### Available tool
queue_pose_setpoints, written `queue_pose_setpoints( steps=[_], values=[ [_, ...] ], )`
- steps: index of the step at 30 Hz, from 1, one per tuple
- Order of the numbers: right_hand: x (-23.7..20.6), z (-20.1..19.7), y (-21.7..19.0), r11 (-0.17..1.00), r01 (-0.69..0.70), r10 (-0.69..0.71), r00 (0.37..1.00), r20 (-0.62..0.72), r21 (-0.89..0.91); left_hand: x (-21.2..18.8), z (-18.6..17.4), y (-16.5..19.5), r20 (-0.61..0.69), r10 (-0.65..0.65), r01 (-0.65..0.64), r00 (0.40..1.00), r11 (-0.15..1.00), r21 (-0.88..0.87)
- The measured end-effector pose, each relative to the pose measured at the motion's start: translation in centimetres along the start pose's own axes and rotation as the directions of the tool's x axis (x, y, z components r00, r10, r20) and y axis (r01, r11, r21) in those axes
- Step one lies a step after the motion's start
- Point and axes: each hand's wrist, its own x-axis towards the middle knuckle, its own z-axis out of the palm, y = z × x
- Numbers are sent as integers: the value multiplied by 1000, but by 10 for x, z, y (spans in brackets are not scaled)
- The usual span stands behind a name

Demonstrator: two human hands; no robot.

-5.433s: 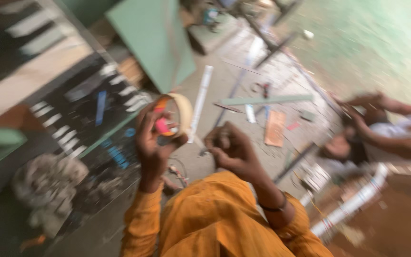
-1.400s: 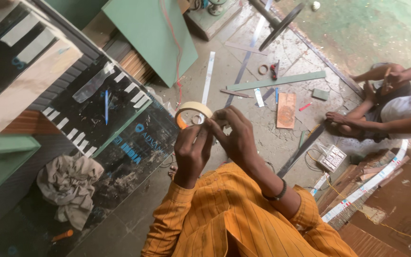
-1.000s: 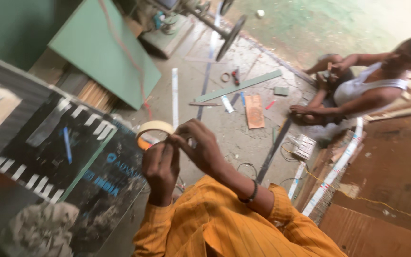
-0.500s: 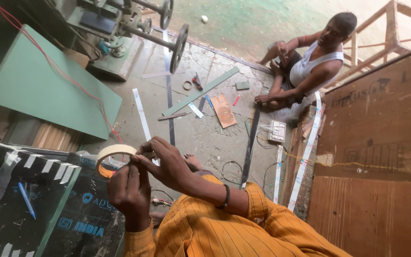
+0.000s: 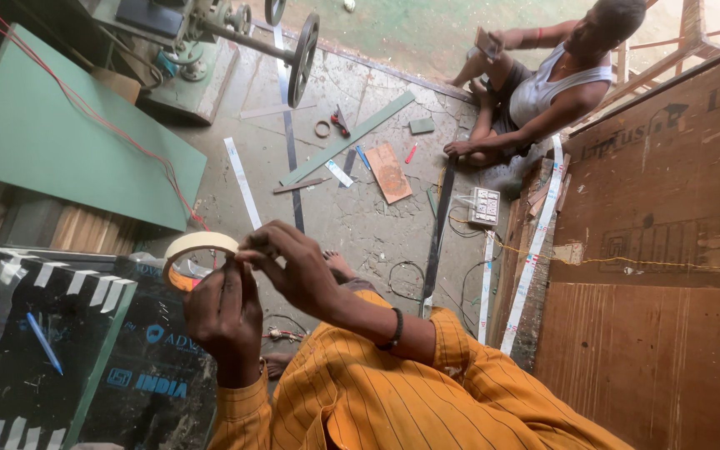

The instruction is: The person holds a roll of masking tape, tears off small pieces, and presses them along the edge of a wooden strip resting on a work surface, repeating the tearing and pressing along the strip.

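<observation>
Lower left of the frame, the left hand is holding up a cream-coloured roll of masking tape, with its fingers curled around the roll's lower edge so the ring is standing upright in front of the person. Right hand is coming across from the right, fingertips pinched together on the top rim of the roll, looks like it's picking at the loose end (can't actually make out the tape end itself, too small). Both sleeves are orange with thin stripes, and a dark bracelet is sitting on the right wrist.

Left of the hands, a black board with white tape strips is lying flat with a blue pen resting on it. Upper left, a green painted board is leaning near a grey machine with a wheel.

Containers: not seeing any real ones, just a white boxy switch unit on the concrete floor, with wires trailing away from it. Upper right, another person is sitting on the floor looking at something held in one hand.
</observation>
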Motion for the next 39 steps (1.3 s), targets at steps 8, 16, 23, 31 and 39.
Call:
queue_pose_setpoints(
  steps=[8,16,23,31,39],
  values=[
    [8,-35,-4,999,-6,7,1000,23,-38,1,-8,6,13,-80,81,997,995,-52],
    [13,-46,-1,995,-73,68,995,71,65,-8,-7,-2,35,-145,147,989,987,-63],
    [11,-41,27,993,-118,115,989,91,28,3,-9,-1,83,-250,263,965,936,-235],
    [40,-48,20,957,-290,291,954,72,-35,3,-27,-22,217,-422,442,880,561,-700],
    [54,-33,-30,939,-335,343,906,250,-73,5,-50,-29,234,-361,385,903,435,-814]
  ],
)
